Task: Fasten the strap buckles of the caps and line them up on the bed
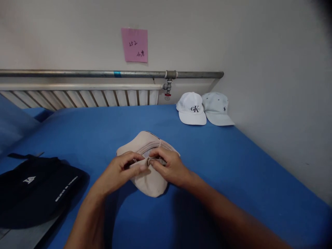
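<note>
Both hands pinch the strap at the back of the pink cap (149,180): left hand (121,171) steadies, right hand (168,166) should feed the buckle (153,159) squarely.

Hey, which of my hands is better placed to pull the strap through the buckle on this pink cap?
Probably the right hand: its fingertips already pinch the metal buckle. The left hand holds the strap end on the pink cap.
</note>
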Demonstrator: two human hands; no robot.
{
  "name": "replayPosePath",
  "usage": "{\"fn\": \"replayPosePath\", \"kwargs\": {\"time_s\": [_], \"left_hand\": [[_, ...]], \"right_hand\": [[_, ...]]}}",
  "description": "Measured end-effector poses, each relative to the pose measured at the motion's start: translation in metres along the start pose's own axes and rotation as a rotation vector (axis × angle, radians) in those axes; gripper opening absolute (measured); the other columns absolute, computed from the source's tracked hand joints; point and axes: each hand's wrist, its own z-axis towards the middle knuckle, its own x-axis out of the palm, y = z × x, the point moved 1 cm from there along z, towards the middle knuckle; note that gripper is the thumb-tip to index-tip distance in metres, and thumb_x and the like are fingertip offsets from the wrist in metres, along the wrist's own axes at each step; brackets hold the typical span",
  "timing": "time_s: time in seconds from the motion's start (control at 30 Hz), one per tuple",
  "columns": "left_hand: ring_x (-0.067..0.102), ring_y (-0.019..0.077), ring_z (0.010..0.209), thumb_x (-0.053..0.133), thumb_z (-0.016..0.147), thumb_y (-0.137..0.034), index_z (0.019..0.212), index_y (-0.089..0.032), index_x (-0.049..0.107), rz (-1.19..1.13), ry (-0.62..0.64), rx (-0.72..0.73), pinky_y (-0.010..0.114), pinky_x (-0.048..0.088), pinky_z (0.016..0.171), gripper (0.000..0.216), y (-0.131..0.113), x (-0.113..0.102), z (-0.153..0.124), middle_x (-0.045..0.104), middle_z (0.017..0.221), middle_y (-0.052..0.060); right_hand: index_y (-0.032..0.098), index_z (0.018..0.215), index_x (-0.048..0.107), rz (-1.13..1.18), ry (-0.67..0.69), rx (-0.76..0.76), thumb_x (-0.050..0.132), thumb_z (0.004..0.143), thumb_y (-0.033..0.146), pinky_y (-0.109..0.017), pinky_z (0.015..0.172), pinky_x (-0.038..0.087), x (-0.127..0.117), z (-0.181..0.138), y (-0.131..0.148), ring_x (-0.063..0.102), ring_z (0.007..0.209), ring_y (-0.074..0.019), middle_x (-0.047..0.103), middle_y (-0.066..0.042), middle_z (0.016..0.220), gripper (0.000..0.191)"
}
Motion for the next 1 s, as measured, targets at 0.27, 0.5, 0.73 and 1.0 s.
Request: {"fn": "replayPosePath", "kwargs": {"time_s": [0.27, 0.5, 0.73, 1.0], "left_hand": [[0.058, 0.0174, 0.079, 0.059, 0.086, -0.037, 0.095, -0.021, 0.072, 0.135, 0.098, 0.062, 0.026, 0.042, 0.066, 0.022, -0.001, 0.002, 0.001, 0.063, 0.086, 0.004], [0.052, 0.014, 0.072, 0.06, 0.086, -0.035, 0.078, -0.021, 0.069, -0.045, 0.103, 0.092, 0.024, 0.039, 0.063, 0.018, -0.001, -0.015, -0.008, 0.058, 0.076, 0.001], [0.054, 0.0164, 0.079, 0.066, 0.081, -0.037, 0.094, -0.02, 0.068, -0.088, 0.237, -0.054, 0.025, 0.042, 0.067, 0.022, -0.001, -0.008, -0.006, 0.062, 0.088, 0.002], [0.044, 0.0108, 0.058, 0.073, 0.072, -0.033, 0.071, -0.017, 0.065, -0.191, 0.178, -0.149, 0.021, 0.033, 0.053, 0.017, -0.003, -0.002, -0.004, 0.053, 0.064, -0.002]], "right_hand": [[0.02, 0.097, 0.063, -0.177, 0.155, -0.114, 0.059, 0.082, 0.019, -0.028, 0.069, 0.045, -0.026, -0.006, 0.007, 0.059, 0.073, -0.0149, 0.066, -0.002, 0.081, 0.015], [0.021, 0.089, 0.065, 0.191, 0.125, 0.186, 0.065, 0.078, 0.022, -0.022, 0.056, 0.041, -0.043, -0.01, 0.01, 0.052, 0.061, -0.01, 0.062, 0.002, 0.074, 0.011], [0.02, 0.079, 0.065, 0.296, 0.089, 0.201, 0.064, 0.075, 0.016, -0.022, 0.057, 0.041, -0.038, -0.008, 0.012, 0.05, 0.06, -0.0092, 0.058, 0.004, 0.067, 0.006], [0.018, 0.075, 0.063, 0.229, 0.067, 0.187, 0.059, 0.075, 0.015, -0.022, 0.055, 0.039, -0.031, -0.008, 0.008, 0.048, 0.058, -0.009, 0.058, 0.003, 0.066, 0.006]]}}
